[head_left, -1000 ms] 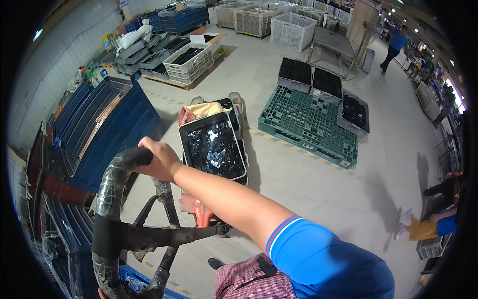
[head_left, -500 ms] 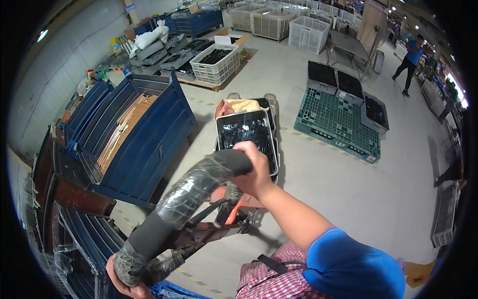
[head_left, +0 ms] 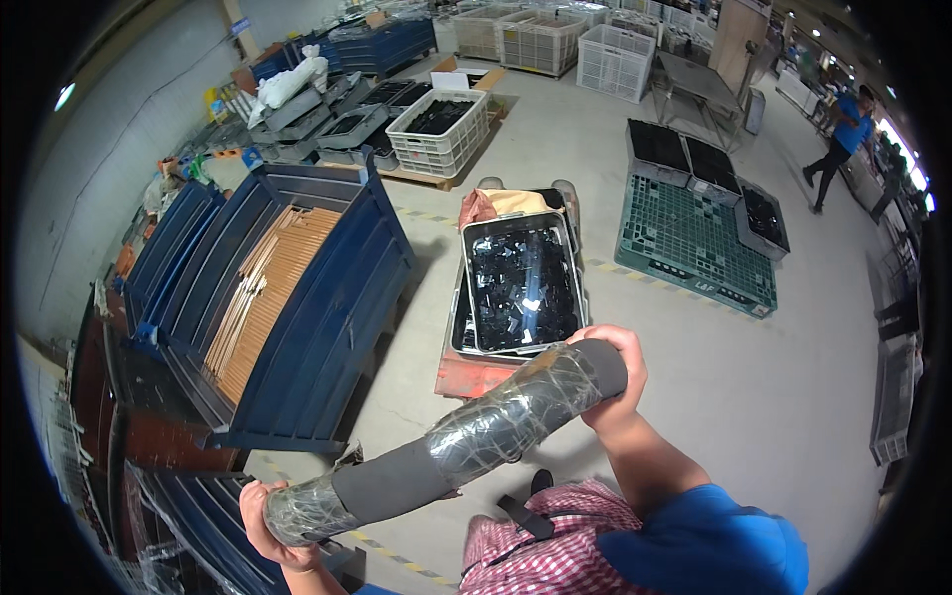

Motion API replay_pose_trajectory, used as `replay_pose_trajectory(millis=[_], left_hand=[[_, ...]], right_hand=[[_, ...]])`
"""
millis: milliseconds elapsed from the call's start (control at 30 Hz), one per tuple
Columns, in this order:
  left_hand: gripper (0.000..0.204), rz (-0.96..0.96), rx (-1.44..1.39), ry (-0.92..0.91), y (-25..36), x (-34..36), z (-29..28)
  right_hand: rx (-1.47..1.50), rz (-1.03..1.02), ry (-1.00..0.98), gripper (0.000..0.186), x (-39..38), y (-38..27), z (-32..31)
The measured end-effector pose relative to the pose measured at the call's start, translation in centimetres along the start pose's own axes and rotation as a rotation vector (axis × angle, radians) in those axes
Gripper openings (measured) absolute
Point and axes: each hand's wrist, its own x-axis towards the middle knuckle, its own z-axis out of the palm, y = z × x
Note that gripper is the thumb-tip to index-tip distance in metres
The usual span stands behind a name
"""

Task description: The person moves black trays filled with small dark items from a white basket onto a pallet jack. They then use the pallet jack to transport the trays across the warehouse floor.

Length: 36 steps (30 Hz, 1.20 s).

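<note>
Head view, padded handle (head_left: pixel 446 451) (tape-wrapped), both hands gripping

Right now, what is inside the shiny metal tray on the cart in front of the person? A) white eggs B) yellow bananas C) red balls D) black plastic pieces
D: the shiny rectangular metal tray on the red cart is filled with black plastic pieces.
</note>
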Motion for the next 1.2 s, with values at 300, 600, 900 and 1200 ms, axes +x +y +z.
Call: replay_pose_trajectory(millis=[300, 600, 900, 1200], left_hand=[[0.068, 0.340, -0.224, -0.029, -7.0, 11.3, 6.6], [0.076, 0.314, -0.296, -0.072, -18.3, 21.4, 14.2], [0.093, 0.068, -0.479, -0.114, -21.3, 27.7, 25.0], [0.086, -0.152, -0.674, -0.066, -20.4, 31.2, 33.4]], right_hand=[[-0.210, 0.048, 0.216, 0.043, 4.7, 2.3, 4.6], [-0.286, 0.013, 0.344, 0.036, 6.4, 3.5, 9.5], [-0.433, -0.129, 0.298, 0.039, 10.4, 7.5, 10.3], [-0.368, -0.059, 0.326, 0.049, 18.4, 15.0, 9.5]])
